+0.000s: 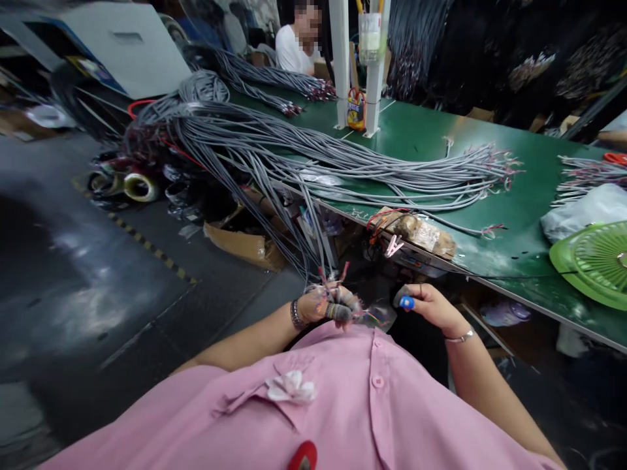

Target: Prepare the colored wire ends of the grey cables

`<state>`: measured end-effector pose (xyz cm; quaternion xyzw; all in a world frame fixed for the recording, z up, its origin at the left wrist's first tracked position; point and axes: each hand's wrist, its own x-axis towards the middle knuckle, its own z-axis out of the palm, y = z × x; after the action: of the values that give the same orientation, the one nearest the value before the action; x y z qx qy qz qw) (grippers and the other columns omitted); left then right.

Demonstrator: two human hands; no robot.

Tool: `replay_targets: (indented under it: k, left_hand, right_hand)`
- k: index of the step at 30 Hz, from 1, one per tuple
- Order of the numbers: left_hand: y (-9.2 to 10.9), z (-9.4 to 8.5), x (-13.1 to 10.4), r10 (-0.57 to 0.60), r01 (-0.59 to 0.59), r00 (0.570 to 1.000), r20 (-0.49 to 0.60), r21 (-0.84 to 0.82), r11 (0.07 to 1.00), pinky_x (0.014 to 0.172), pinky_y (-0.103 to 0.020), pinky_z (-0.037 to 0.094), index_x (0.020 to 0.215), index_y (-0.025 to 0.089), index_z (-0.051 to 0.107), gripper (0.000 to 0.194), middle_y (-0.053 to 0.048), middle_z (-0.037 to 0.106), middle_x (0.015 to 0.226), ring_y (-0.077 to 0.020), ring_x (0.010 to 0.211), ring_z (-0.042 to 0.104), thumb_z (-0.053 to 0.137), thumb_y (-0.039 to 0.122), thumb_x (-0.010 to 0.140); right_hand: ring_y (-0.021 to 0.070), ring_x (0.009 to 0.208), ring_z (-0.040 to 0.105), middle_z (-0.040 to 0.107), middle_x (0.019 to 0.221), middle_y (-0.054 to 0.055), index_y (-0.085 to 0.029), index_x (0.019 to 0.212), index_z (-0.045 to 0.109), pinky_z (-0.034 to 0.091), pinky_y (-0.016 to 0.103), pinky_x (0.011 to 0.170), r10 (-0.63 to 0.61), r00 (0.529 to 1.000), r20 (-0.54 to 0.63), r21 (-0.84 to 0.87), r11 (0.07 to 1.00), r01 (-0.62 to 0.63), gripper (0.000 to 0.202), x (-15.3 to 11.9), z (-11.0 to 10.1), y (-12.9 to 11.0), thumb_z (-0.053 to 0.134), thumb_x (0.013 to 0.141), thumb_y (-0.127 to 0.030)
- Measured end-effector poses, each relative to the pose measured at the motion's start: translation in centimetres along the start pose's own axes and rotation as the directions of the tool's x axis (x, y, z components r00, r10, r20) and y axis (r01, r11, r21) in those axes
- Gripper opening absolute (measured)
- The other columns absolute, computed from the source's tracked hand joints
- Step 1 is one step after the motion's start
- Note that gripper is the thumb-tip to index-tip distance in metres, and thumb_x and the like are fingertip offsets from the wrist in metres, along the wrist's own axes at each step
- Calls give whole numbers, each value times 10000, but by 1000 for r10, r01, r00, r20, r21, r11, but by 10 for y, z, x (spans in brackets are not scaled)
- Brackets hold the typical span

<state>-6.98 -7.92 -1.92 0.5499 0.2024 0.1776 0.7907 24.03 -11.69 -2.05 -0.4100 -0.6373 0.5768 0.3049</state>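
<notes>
Grey cables (313, 225) hang over the bench edge, and my left hand (337, 305) is closed around their stripped ends, where thin coloured wires stick out. Wrappings cover some of its fingers. To the right, apart from the cables, my right hand (428, 305) has thumb and fingers pressed together, with a blue covering (406, 302) at a fingertip. What it pinches, if anything, is too small to name. A long bundle of grey cables (343, 153) lies across the green bench (529, 254) beyond my hands.
A taped block (424, 236) with a pink clip (393, 246) sits at the bench edge. On the right is a green fan (595, 261). White posts (375, 78) rise from the bench. A person (296, 46) sits behind. An open cardboard box (240, 245) stands below.
</notes>
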Motion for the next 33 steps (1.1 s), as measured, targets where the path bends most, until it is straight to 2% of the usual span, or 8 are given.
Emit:
replay_targets:
  k: [3,5,12,16,19,23,28,33]
  left_hand:
    - [15,1,6,117,-114,987,-107,28,993,531,-204,498,805,82,746,397,-99,714,668,-132,561,631,810,463,713]
    - [18,1,13,169,-167,970,-177,22,986,601,-235,526,824,73,750,408,-120,727,732,-162,641,663,817,458,707]
    - [4,-1,43,179,-207,897,-404,-26,978,776,-359,574,857,81,761,430,-149,749,864,-239,795,702,769,495,740]
    - [6,-8,62,204,-296,861,-466,-134,946,751,-338,577,879,68,760,446,-151,750,818,-231,762,707,765,492,742]
    - [12,-15,77,230,-356,848,-477,-191,915,691,-294,571,862,77,762,479,-130,747,775,-202,706,699,773,533,714]
    - [12,-22,91,269,-333,858,-437,-76,940,717,-304,573,836,97,764,441,-121,751,808,-219,765,706,819,501,669]
    - [5,-26,97,271,-273,861,-429,59,960,747,-330,570,822,112,764,384,-125,745,811,-253,846,707,786,481,718]
    - [4,-27,99,230,-229,898,-376,49,972,752,-343,567,823,104,758,386,-133,745,815,-250,824,707,786,475,720]
  right_hand:
    - [66,504,371,537,655,-19,-155,854,687,282,205,449,151,950,-274,183,978,-102,321,-3,-8,24,704,834,-475]
    - [41,428,239,485,616,-42,-165,885,671,155,203,385,248,908,-337,343,931,-126,366,1,-4,32,645,862,-529]
    - [78,434,342,568,617,-5,-173,946,676,320,233,402,233,889,-394,517,856,5,481,38,14,14,555,874,-633]
    - [82,442,320,534,548,-8,-163,833,657,225,210,369,290,902,-319,626,779,-29,511,64,9,-2,617,808,-671]
    - [70,458,315,605,662,20,-167,841,644,185,193,357,282,907,-312,657,754,-9,510,78,7,-10,661,772,-672]
    - [69,436,268,458,522,-40,-177,766,607,180,194,363,257,895,-365,605,796,18,505,87,7,-9,633,794,-680]
    - [68,414,208,305,448,-87,-208,661,488,199,211,383,190,786,-589,482,863,153,504,91,10,5,603,828,-669]
    - [63,409,228,341,476,-79,-198,725,541,174,204,365,250,867,-431,632,770,93,549,96,10,6,605,775,-741]
